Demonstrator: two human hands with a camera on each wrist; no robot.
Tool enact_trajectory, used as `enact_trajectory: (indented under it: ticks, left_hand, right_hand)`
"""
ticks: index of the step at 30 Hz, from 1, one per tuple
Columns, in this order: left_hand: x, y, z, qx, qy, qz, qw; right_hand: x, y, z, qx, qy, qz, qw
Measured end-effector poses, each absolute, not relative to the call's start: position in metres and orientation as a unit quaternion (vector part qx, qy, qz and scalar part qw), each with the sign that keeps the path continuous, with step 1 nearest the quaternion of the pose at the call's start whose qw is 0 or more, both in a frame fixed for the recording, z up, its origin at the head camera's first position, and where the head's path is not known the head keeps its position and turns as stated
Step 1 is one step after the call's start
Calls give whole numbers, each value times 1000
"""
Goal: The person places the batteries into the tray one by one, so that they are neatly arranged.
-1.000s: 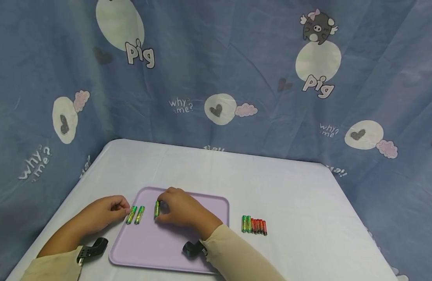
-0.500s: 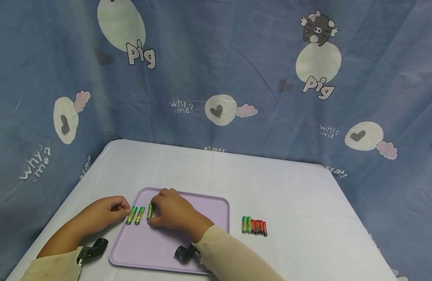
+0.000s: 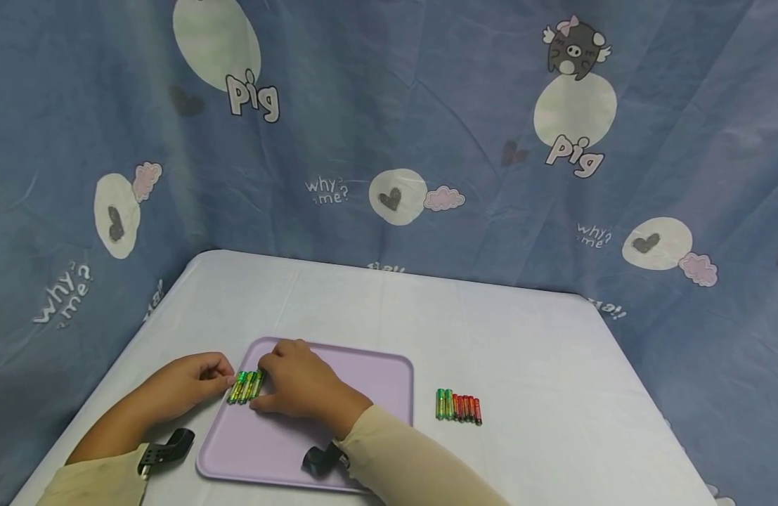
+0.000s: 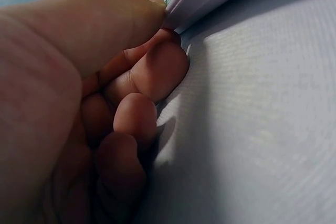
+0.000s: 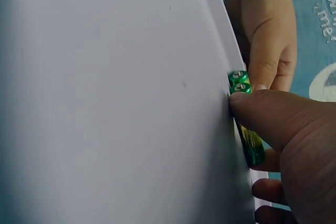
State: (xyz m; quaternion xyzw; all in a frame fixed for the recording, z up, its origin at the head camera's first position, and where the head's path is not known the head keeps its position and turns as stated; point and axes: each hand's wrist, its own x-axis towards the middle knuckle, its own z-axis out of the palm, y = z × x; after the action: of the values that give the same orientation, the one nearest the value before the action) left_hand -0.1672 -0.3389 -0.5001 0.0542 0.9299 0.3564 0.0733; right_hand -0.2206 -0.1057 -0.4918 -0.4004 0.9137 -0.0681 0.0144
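Observation:
In the head view, three green-and-gold batteries (image 3: 241, 388) lie side by side at the left edge of a lilac tray (image 3: 338, 450). My right hand (image 3: 303, 383) pinches the rightmost battery (image 5: 251, 142) end to end, between thumb and fingers; it sits against its neighbours. At the tray's left rim is my left hand (image 3: 195, 379), its thumb (image 4: 121, 17) against the rim and its other fingers curled near the tablecloth. Only a sliver of a battery shows past the rim in the left wrist view. Part of the right-hand battery is hidden by that hand.
Right of the tray, on the white tablecloth (image 3: 553, 365), two green batteries (image 3: 444, 405) and several slimmer red batteries (image 3: 467, 408) lie in a row. A blue patterned curtain (image 3: 426, 126) stands behind the table.
My right hand has slid its battery left across the tray until it meets the other two, which now lie closer together. My left hand has stayed at the rim.

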Motion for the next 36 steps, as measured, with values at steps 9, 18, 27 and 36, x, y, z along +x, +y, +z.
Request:
enact_trajectory:
  ticks: [9,18,27,36]
  left_hand:
    - [-168,-340,-502,52,932,352,76]
    - [-167,-340,-502,55,932,352,69]
    - [-167,-341,-503,50,931,352,81]
    - [-168,-340,-501,50,933,348,78]
  right_hand:
    - [-216,-110,-491,-398,916,-46,-2]
    - [-213,-112,-491,-397,917,-40,-3]
    - [-209,-112,-489,-396,918,-28,6]
    - [-209,-98,-473,-389,919,-60,5]
